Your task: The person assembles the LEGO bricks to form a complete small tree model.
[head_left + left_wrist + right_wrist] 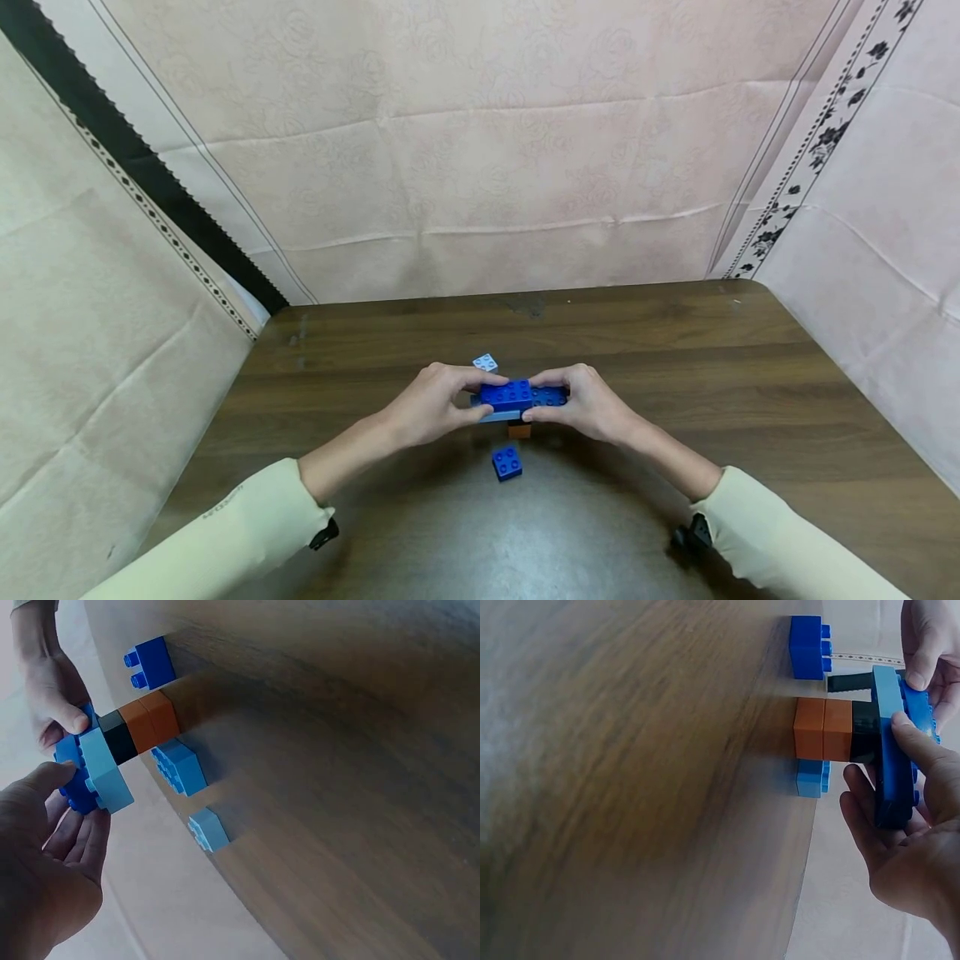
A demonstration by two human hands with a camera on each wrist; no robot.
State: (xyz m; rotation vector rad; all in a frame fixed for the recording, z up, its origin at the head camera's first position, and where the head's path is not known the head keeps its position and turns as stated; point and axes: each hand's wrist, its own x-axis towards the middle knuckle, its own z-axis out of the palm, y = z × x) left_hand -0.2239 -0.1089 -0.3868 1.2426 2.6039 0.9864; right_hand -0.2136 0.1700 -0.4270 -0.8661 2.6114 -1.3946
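A dark wooden tabletop (675, 350) stands inside a booth of pale pink patterned cloth that hangs behind it and on both sides. Two arms in cream sleeves reach in from the near edge and meet at the middle of the tabletop. On the left, the left hand (429, 406) curls its thumb and fingers round the left end of a dark blue brick (508, 393), which lies flat on top of a small block tower (139, 727). From the wrist views, the tower rises from the tabletop as two orange blocks, then a black block, then a wide light blue plate (105, 771), with the dark blue brick lying against the plate. A small pale blue brick (485, 362) sits on the tabletop just behind the hands, and a mid-blue brick (180, 766) lies beside the tower's foot. A small dark blue brick (507, 463) lies alone on the tabletop just in front of the tower, nearer the person. On the right, the right hand (588, 405) pinches the right end of the same stack, thumb on one face and fingers curled behind it.
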